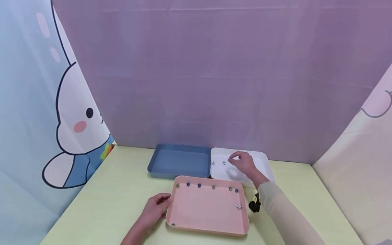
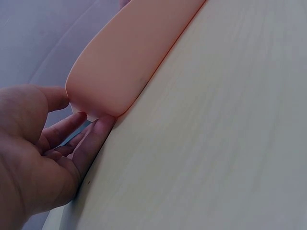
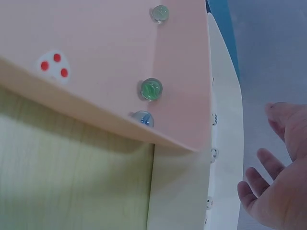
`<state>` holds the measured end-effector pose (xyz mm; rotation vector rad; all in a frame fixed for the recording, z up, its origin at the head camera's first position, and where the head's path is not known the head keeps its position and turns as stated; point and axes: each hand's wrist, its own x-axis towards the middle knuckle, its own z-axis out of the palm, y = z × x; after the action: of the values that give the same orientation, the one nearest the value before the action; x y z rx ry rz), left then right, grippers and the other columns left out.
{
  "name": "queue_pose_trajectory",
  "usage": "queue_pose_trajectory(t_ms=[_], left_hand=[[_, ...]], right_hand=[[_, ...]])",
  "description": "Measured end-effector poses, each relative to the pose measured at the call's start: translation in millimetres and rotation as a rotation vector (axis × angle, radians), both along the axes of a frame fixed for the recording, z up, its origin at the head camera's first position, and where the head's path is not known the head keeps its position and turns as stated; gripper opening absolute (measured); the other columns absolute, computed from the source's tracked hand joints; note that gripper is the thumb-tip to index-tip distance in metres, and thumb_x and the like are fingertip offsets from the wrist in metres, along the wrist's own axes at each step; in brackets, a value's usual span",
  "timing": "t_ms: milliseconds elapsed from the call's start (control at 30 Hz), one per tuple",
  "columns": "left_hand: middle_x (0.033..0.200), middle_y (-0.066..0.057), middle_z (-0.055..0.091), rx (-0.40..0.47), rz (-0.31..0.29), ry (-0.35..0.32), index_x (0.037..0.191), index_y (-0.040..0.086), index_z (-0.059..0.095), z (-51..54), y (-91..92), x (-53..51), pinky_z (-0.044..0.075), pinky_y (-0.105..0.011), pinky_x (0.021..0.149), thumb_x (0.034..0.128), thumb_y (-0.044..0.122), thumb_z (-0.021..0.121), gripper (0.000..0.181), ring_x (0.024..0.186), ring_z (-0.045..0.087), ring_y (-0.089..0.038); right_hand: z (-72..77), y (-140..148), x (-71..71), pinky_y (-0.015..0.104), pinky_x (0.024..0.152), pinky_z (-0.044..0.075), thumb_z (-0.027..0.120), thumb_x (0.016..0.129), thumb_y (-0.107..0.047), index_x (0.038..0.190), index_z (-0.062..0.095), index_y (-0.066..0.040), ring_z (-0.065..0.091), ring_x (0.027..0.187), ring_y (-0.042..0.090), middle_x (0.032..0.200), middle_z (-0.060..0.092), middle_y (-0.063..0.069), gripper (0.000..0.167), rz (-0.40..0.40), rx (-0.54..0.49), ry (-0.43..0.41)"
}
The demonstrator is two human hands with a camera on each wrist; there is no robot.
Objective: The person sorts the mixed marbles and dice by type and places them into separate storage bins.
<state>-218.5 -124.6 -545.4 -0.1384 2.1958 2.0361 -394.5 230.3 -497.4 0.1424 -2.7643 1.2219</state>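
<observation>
My left hand (image 1: 155, 210) touches the outer left wall of the pink tray (image 1: 205, 208), its fingertips against the tray's corner and lower edge in the left wrist view. Above the white tray (image 1: 259, 163) hovers my right hand (image 1: 244, 162), its fingers loosely bent and apart from the thumb in the right wrist view, nothing visible between them. Dice lie in the white tray, including a white die (image 1: 224, 163) close to the fingertips. Inside the pink tray are a die with red dots (image 3: 53, 66), a green marble (image 3: 151, 89) and several other marbles, most along the far wall.
An empty-looking blue tray (image 1: 181, 161) stands at the back left, against the white one. Near the right forearm is a small black object with a yellow mark (image 1: 255, 204). A purple cloth (image 1: 194, 83) hangs behind the pale yellow table (image 1: 117, 183).
</observation>
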Motion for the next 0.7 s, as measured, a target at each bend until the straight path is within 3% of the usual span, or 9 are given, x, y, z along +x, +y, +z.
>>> queue_pose_trajectory(t_ms=[267, 500, 700], left_hand=[[0.104, -0.016, 0.058, 0.012, -0.002, -0.017, 0.124, -0.006, 0.057, 0.0, -0.2, 0.8, 0.057, -0.035, 0.065, 0.0982, 0.02, 0.059, 0.036, 0.085, 0.06, -0.022], [0.104, -0.015, 0.058, -0.003, -0.001, -0.012, 0.124, -0.007, 0.057, 3.2, 1.9, 1.7, 0.056, -0.035, 0.063, 0.0984, 0.017, 0.059, 0.035, 0.083, 0.06, -0.021], [0.104, -0.015, 0.058, -0.012, 0.018, -0.019, 0.125, -0.006, 0.057, 4.4, 1.7, 2.5, 0.056, -0.035, 0.063, 0.0979, 0.019, 0.06, 0.037, 0.083, 0.059, -0.021]], right_hand=[[7.6, 1.2, 8.6, 0.049, 0.089, 0.046, 0.074, 0.085, -0.018, 0.093, 0.074, -0.006, 0.056, 0.108, 0.039, 0.108, 0.069, 0.011, 0.014, 0.054, 0.077, -0.008], [13.4, 2.0, 21.4, 0.042, 0.077, 0.05, 0.074, 0.084, -0.019, 0.094, 0.074, -0.008, 0.061, 0.095, 0.028, 0.108, 0.068, 0.009, 0.015, 0.072, 0.076, -0.072], [20.9, -4.0, 30.0, 0.044, 0.079, 0.051, 0.074, 0.084, -0.019, 0.093, 0.074, -0.008, 0.063, 0.095, 0.029, 0.107, 0.069, 0.009, 0.014, 0.088, 0.143, -0.068]])
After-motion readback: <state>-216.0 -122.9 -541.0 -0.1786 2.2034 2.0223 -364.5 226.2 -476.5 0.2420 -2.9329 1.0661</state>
